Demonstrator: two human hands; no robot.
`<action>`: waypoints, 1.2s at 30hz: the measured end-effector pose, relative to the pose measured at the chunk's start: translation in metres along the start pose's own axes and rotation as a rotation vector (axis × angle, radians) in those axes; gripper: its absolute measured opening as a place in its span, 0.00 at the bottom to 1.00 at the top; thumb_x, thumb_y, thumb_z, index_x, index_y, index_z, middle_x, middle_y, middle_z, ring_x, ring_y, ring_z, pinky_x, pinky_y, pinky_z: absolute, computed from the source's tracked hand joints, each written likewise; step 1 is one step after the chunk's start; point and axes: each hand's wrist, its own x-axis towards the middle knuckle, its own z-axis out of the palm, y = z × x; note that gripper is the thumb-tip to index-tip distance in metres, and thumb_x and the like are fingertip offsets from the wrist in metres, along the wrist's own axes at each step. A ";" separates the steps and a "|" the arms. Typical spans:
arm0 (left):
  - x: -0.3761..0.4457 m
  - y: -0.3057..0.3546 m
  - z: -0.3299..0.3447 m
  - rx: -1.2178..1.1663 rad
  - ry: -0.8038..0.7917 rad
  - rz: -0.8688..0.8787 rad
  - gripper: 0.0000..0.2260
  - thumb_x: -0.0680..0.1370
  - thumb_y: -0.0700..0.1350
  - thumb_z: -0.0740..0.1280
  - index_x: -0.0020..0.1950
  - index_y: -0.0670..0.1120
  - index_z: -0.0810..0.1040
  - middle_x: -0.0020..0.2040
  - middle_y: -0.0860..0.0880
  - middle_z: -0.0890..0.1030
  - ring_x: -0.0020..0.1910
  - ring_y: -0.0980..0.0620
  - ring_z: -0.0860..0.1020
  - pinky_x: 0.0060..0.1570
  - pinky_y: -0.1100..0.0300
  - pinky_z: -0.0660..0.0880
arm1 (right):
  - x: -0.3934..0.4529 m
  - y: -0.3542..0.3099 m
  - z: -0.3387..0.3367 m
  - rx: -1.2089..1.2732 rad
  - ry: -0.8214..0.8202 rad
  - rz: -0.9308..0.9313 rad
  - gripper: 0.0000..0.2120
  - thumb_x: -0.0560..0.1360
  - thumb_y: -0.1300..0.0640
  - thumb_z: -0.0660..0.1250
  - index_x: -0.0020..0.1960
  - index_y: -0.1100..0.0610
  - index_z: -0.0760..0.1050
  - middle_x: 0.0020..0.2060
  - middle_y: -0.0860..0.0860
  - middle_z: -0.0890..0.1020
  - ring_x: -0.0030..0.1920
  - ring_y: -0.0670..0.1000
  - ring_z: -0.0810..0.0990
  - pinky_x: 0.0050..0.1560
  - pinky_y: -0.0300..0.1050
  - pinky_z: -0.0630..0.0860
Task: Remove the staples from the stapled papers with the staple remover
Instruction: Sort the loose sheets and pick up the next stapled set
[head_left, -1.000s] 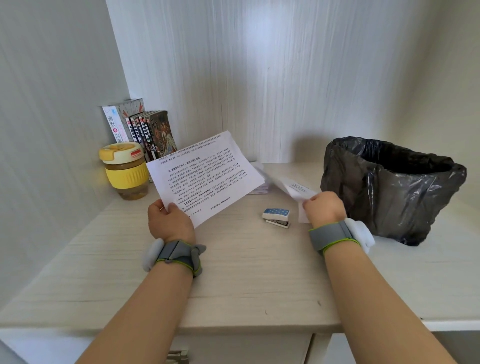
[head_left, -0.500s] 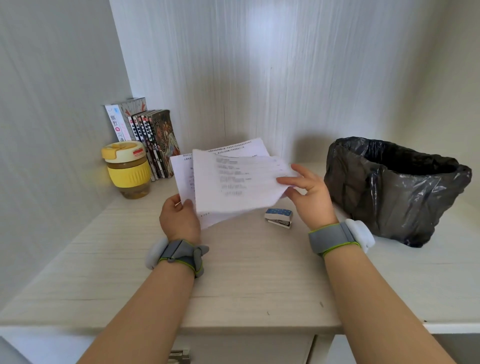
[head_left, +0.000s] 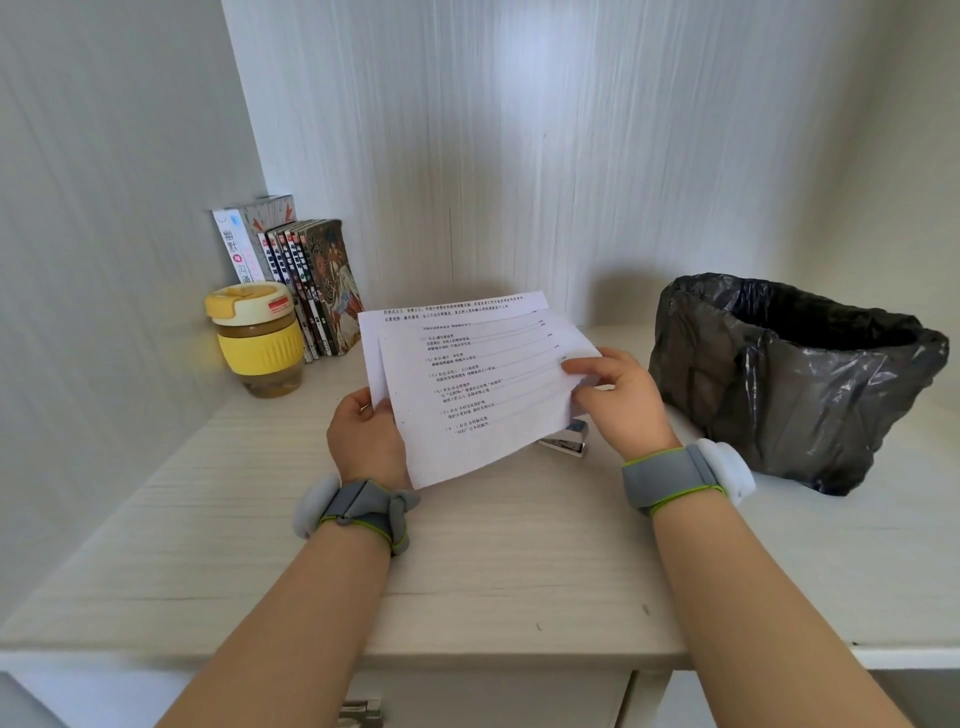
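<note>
Home study nook: pale wooden desk (head_left: 467, 571), comic books (head_left: 306, 280), yellow-lidded cup (head_left: 257, 338), lined bin (head_left: 795, 379).

I saw the papers (head_left: 467, 384) pinched between left hand (head_left: 363, 436) and right hand (head_left: 618, 400) above the desk (head_left: 493, 561). Staple remover (head_left: 569, 441) lay under that grip; bin (head_left: 795, 379) right of it; jar (head_left: 257, 340) and books (head_left: 306, 280) left, behind.
</note>
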 end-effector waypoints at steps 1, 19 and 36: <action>0.000 0.000 0.000 -0.002 0.001 0.004 0.06 0.75 0.39 0.64 0.52 0.45 0.76 0.46 0.45 0.79 0.44 0.48 0.76 0.45 0.58 0.73 | 0.000 0.000 -0.001 0.005 -0.001 0.014 0.18 0.69 0.71 0.61 0.54 0.60 0.80 0.62 0.55 0.72 0.57 0.52 0.73 0.55 0.32 0.65; 0.006 -0.008 0.001 -0.186 -0.171 0.027 0.10 0.75 0.37 0.66 0.39 0.52 0.77 0.26 0.62 0.80 0.25 0.66 0.76 0.26 0.72 0.74 | 0.003 -0.003 -0.009 0.194 0.210 0.085 0.18 0.72 0.68 0.65 0.61 0.64 0.72 0.45 0.55 0.77 0.45 0.50 0.74 0.47 0.41 0.71; 0.008 -0.012 0.005 -0.307 -0.275 -0.008 0.13 0.75 0.32 0.62 0.50 0.48 0.79 0.30 0.57 0.83 0.29 0.60 0.80 0.28 0.66 0.77 | 0.003 -0.004 -0.018 0.421 0.289 0.330 0.12 0.68 0.65 0.69 0.30 0.55 0.70 0.28 0.49 0.73 0.30 0.47 0.69 0.30 0.40 0.65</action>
